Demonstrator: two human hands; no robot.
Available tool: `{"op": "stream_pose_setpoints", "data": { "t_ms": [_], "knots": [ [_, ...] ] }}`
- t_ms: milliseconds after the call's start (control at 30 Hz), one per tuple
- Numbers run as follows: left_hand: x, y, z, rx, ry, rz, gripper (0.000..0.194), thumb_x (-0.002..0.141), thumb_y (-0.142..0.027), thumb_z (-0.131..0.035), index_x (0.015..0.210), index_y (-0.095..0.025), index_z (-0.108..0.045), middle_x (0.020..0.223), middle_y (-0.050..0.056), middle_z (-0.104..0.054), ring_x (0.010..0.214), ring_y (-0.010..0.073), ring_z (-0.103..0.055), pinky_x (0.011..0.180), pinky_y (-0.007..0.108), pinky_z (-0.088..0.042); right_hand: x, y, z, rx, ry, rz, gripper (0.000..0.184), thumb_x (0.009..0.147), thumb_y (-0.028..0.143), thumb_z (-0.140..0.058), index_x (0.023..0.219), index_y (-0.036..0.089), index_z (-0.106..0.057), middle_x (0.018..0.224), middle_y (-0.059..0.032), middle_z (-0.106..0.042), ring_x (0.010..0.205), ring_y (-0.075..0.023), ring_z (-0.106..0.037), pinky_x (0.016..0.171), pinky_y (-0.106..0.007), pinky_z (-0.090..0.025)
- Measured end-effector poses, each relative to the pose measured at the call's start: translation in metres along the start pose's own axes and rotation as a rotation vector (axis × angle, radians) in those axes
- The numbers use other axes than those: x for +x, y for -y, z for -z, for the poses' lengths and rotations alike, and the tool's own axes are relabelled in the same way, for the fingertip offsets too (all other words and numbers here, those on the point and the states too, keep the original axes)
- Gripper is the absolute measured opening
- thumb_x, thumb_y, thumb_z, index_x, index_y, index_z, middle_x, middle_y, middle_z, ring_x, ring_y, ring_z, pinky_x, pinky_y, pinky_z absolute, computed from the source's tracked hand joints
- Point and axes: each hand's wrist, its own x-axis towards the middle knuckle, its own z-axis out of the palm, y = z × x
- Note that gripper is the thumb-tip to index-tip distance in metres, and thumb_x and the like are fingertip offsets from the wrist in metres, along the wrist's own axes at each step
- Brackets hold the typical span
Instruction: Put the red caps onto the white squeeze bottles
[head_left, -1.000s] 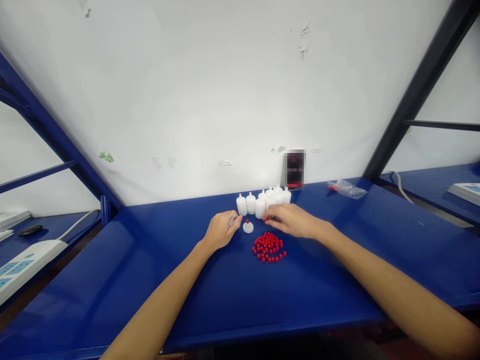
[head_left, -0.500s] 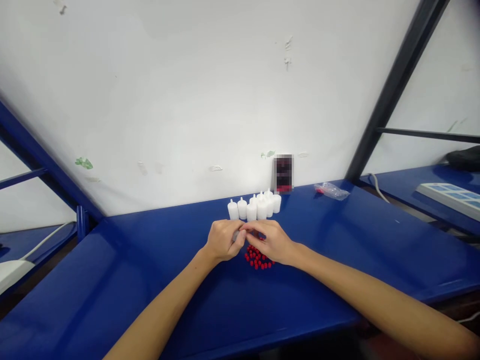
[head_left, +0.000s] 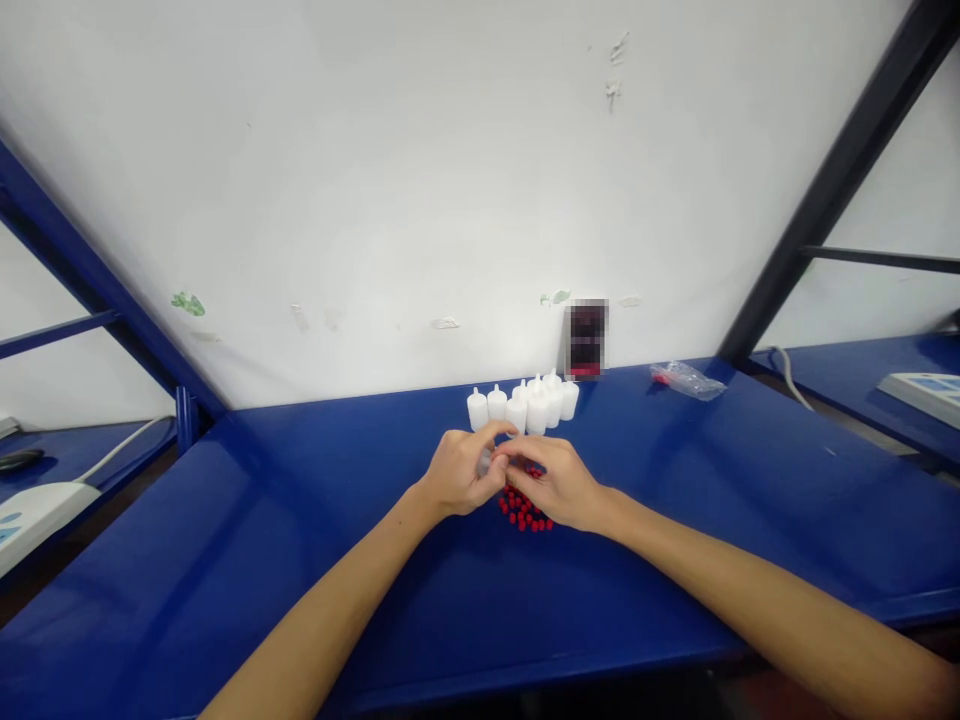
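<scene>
My left hand (head_left: 466,474) is closed around a small whitish cap-like piece (head_left: 484,462), which its fingers mostly cover. My right hand (head_left: 553,482) meets it in a pinch, thumb and forefinger at that piece. The small red cap in this pinch is almost wholly hidden by the fingertips. Below and partly behind my right hand, a pile of small red caps (head_left: 523,520) lies on the blue table (head_left: 465,610). Just beyond both hands stands a cluster of white bottles (head_left: 536,412) with narrow tips, all upright.
A dark pixelated panel (head_left: 586,338) leans against the white wall (head_left: 375,180). A clear plastic bag (head_left: 690,380) with something red in it lies at the back right. Power strips (head_left: 37,520) rest on the side shelves, and slanted metal posts (head_left: 825,180) flank the table.
My right hand has come left from beside the bottles to meet my left hand. The white piece with a red top on the table is now hidden. The camera view has shifted slightly.
</scene>
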Motion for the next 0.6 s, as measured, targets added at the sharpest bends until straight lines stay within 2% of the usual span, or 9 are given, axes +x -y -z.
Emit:
{"op": "stream_pose_setpoints", "data": {
  "t_ms": [67,133,200,300,433,533,600],
  "knots": [
    [-0.004,0.008,0.006,-0.01,-0.037,0.06,0.036,0.091,-0.04,-0.04,0.113,-0.015,-0.056,0.06,-0.002,-0.058,0.049,0.0121,-0.05,0.056,0.025,-0.039,0.006,-0.002,0.003,-0.004,-0.044,-0.085,0.011,0.093,0.029,-0.057,0.097,0.02,-0.063,0.079,-0.0015,-0.07,0.065,-0.0132,-0.062,0.062,-0.025,-0.048],
    [-0.009,0.021,0.013,0.004,-0.155,0.159,0.035,0.093,-0.041,-0.033,0.091,-0.016,-0.058,0.06,-0.001,-0.056,0.052,0.0125,-0.05,0.057,0.025,-0.039,0.015,-0.005,0.008,-0.035,-0.073,-0.189,0.015,0.094,0.033,-0.057,0.098,0.02,-0.062,0.08,-0.0016,-0.069,0.065,-0.0132,-0.061,0.061,-0.025,-0.046],
    [-0.015,0.036,0.021,0.045,-0.24,0.251,0.042,0.094,-0.04,-0.029,0.067,-0.017,-0.053,0.056,0.001,-0.052,0.053,0.0132,-0.05,0.057,0.026,-0.038,0.022,-0.01,0.013,-0.109,-0.014,-0.278,0.016,0.095,0.034,-0.055,0.099,0.02,-0.061,0.083,-0.0017,-0.07,0.066,-0.0137,-0.061,0.061,-0.026,-0.044],
    [-0.02,0.05,0.031,-0.023,-0.327,0.37,0.037,0.092,-0.033,-0.029,0.064,-0.018,-0.048,0.053,0.0,-0.051,0.051,0.0135,-0.051,0.056,0.026,-0.039,0.027,-0.015,0.015,-0.247,0.149,-0.322,0.017,0.097,0.032,-0.05,0.102,0.021,-0.061,0.086,-0.0021,-0.07,0.07,-0.016,-0.062,0.061,-0.027,-0.042],
    [-0.018,0.052,0.036,-0.004,-0.3,0.438,0.023,0.087,-0.021,-0.03,0.07,-0.02,-0.046,0.053,-0.002,-0.049,0.048,0.0137,-0.048,0.055,0.027,-0.038,0.025,-0.016,0.006,-0.323,0.292,-0.253,0.026,0.099,0.03,-0.042,0.112,0.022,-0.063,0.103,-0.0066,-0.072,0.088,-0.021,-0.066,0.071,-0.031,-0.046],
    [-0.014,0.047,0.033,0.181,-0.211,0.411,0.026,0.091,-0.022,-0.031,0.072,-0.02,-0.048,0.06,0.0,-0.051,0.056,0.0154,-0.05,0.061,0.029,-0.039,0.023,-0.016,0.006,-0.334,0.314,-0.223,0.035,0.101,0.029,-0.038,0.128,0.022,-0.058,0.12,-0.0085,-0.069,0.104,-0.0237,-0.065,0.082,-0.034,-0.048],
    [-0.011,0.046,0.031,0.256,-0.136,0.372,0.03,0.096,-0.026,-0.03,0.078,-0.019,-0.053,0.071,0.002,-0.057,0.066,0.0169,-0.054,0.068,0.03,-0.041,0.023,-0.017,0.016,-0.353,0.319,-0.228,0.038,0.1,0.027,-0.036,0.132,0.022,-0.056,0.124,-0.0086,-0.067,0.108,-0.024,-0.064,0.087,-0.035,-0.047]
  ]
}}
